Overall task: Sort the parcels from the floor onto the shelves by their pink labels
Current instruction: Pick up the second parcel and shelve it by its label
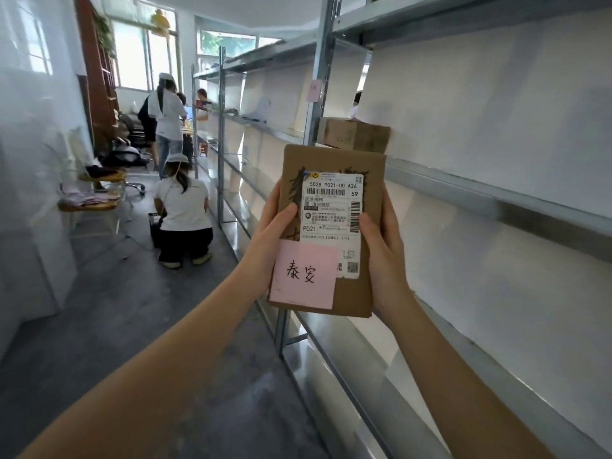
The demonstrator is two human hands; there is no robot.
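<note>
**Parcel sorting room lined with storage racks**

Grey metal shelving (490, 200) runs from 5 o'clock back toward 12 along a white wall, with a cardboard box (356, 137) on one level at 1 o'clock and a pink tag (314, 91) on an upright. The parcel (331, 160) at centre carries a printed shipping label (331, 207) and a handwritten pink note (303, 274). At 10 o'clock a crouching person (183, 213) in white shirt and cap works on the bare grey floor (132, 326).

Brightness: bright, even daylight.
Source: far windows (142, 54), blown out to white.
Glare: pale sheen along metal shelves (463, 192) at right.
Shadows: soft and faint on floor (116, 326).
Focus: sharp on near parcel (352, 294); far left soft.
Distortion: wide-angle bending of uprights; right edge smeared.
</note>
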